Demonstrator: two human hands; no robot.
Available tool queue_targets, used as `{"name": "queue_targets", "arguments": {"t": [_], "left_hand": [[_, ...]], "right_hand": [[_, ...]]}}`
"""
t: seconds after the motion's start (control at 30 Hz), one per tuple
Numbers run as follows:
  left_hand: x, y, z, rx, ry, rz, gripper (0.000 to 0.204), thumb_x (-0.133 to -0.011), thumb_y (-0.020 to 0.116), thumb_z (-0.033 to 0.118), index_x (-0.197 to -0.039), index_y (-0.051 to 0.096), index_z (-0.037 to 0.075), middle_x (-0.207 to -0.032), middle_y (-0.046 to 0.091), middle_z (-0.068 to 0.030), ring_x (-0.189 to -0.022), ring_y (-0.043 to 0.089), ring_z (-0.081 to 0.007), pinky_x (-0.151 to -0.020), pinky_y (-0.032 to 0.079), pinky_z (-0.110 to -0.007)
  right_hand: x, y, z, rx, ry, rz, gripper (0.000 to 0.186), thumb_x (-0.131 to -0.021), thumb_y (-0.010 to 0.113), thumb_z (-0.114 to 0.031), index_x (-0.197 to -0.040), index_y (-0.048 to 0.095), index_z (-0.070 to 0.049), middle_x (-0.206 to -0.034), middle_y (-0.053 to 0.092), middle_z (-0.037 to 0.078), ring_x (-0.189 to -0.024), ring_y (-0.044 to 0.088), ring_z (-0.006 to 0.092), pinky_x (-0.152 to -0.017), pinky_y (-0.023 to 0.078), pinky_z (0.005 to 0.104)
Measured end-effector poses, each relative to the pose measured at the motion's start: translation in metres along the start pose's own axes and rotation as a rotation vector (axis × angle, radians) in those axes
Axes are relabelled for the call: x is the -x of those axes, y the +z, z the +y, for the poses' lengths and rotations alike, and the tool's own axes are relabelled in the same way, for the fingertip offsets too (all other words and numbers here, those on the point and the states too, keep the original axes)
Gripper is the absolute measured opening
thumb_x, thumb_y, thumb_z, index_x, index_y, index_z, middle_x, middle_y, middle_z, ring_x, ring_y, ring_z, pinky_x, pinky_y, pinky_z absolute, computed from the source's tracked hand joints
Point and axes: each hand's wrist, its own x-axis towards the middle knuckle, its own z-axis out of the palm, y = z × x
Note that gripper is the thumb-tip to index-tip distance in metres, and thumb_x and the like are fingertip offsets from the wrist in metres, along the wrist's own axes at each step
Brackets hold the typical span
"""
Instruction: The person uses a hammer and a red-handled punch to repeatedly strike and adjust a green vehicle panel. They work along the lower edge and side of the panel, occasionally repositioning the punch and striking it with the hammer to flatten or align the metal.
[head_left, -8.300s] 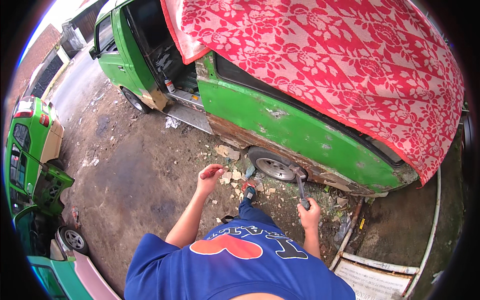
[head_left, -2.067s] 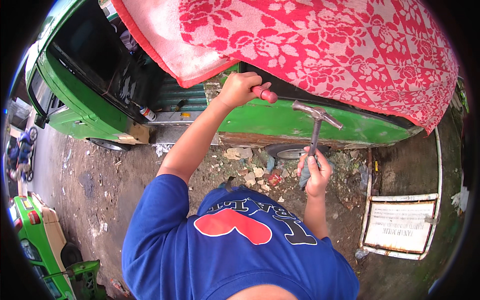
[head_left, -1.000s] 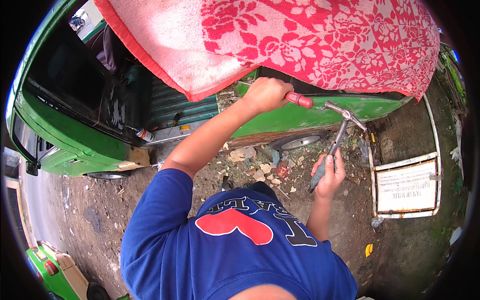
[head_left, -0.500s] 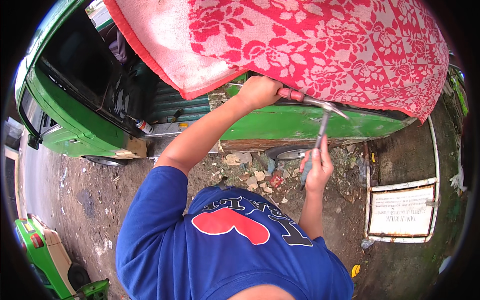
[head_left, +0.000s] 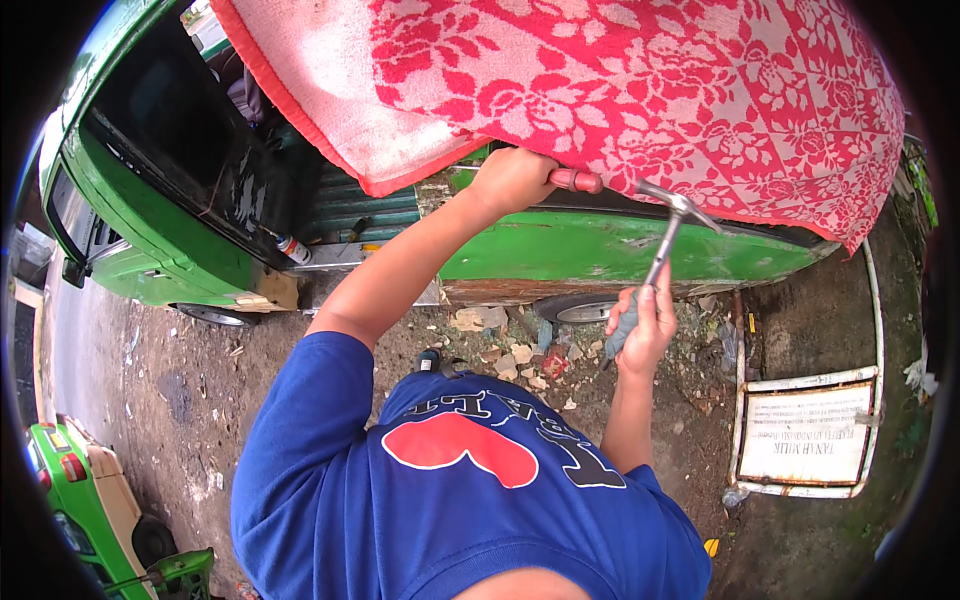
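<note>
My left hand (head_left: pixel 510 182) grips a red-handled tool (head_left: pixel 578 180), held sideways against the rear corner of the green van's doorway, just under a red floral blanket (head_left: pixel 640 85); the tool's working end is mostly hidden behind my fingers. My right hand (head_left: pixel 643 325) is wrapped round the grey grip of a steel hammer (head_left: pixel 666 238). The hammer's head is raised a short way right of the red handle's butt, in front of the van's scuffed green side panel (head_left: pixel 555 248), which has a rusty lower edge.
Left of my hands is the doorway with a ribbed floor (head_left: pixel 340 195) and a spray can (head_left: pixel 295 250). A wheel (head_left: pixel 572 308) sits above rubble. A rusty white metal sign frame (head_left: pixel 805 435) lies at right. Another green vehicle (head_left: pixel 75 495) stands lower left.
Since 8.3 seconds ago both hands have risen to the van. The hammer head met the red handle half a second ago; it has now drawn back slightly to the right.
</note>
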Motion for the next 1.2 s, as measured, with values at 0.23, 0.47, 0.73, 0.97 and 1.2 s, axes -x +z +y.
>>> {"name": "queue_targets", "arguments": {"t": [0.23, 0.47, 0.73, 0.97, 1.2], "left_hand": [[0.020, -0.003, -0.018, 0.019, 0.000, 0.019, 0.014, -0.082, 0.065, 0.027, -0.082, 0.067, 0.013, -0.079, 0.068, -0.0099, -0.074, 0.066, -0.0327, -0.065, 0.052, -0.047], [0.056, 0.005, -0.012, 0.124, 0.339, 0.300, 0.020, -0.079, 0.070, 0.026, -0.069, 0.060, 0.012, -0.064, 0.060, -0.0044, -0.059, 0.062, -0.0270, -0.050, 0.049, -0.041], [0.068, 0.002, -0.025, 0.142, 0.445, 0.485, 0.034, -0.077, 0.072, 0.017, -0.057, 0.045, 0.011, -0.057, 0.050, -0.0040, -0.048, 0.054, -0.0258, -0.045, 0.044, -0.038], [0.071, 0.005, -0.026, 0.173, 0.448, 0.530, 0.034, -0.074, 0.071, 0.013, -0.057, 0.043, 0.010, -0.056, 0.048, -0.0048, -0.047, 0.053, -0.0257, -0.044, 0.044, -0.038], [0.072, 0.004, -0.028, 0.171, 0.450, 0.567, 0.034, -0.074, 0.072, 0.011, -0.057, 0.042, 0.009, -0.057, 0.047, -0.0054, -0.047, 0.052, -0.0255, -0.044, 0.044, -0.038]], "right_hand": [[0.007, 0.004, 0.003, -0.042, -0.013, -0.018, 0.049, -0.100, 0.050, -0.014, -0.147, 0.037, -0.004, -0.071, 0.055, 0.005, -0.051, 0.052, 0.0115, -0.044, 0.045, 0.0253], [0.009, -0.001, 0.001, -0.042, 0.007, -0.047, 0.051, -0.100, 0.051, -0.015, -0.147, 0.037, -0.004, -0.071, 0.056, 0.006, -0.052, 0.053, 0.0126, -0.044, 0.045, 0.0249], [0.019, 0.001, 0.016, -0.024, 0.075, -0.078, 0.055, -0.100, 0.051, -0.017, -0.150, 0.032, -0.007, -0.072, 0.056, 0.007, -0.050, 0.053, 0.0134, -0.043, 0.044, 0.0252], [0.028, 0.005, 0.014, -0.027, 0.079, -0.125, 0.053, -0.099, 0.052, -0.015, -0.149, 0.035, -0.005, -0.073, 0.057, 0.007, -0.054, 0.054, 0.0127, -0.046, 0.045, 0.0249], [0.039, 0.008, 0.009, -0.040, 0.065, -0.139, 0.053, -0.098, 0.055, -0.014, -0.147, 0.037, -0.001, -0.071, 0.056, 0.005, -0.054, 0.052, 0.0100, -0.047, 0.044, 0.0235]]}}
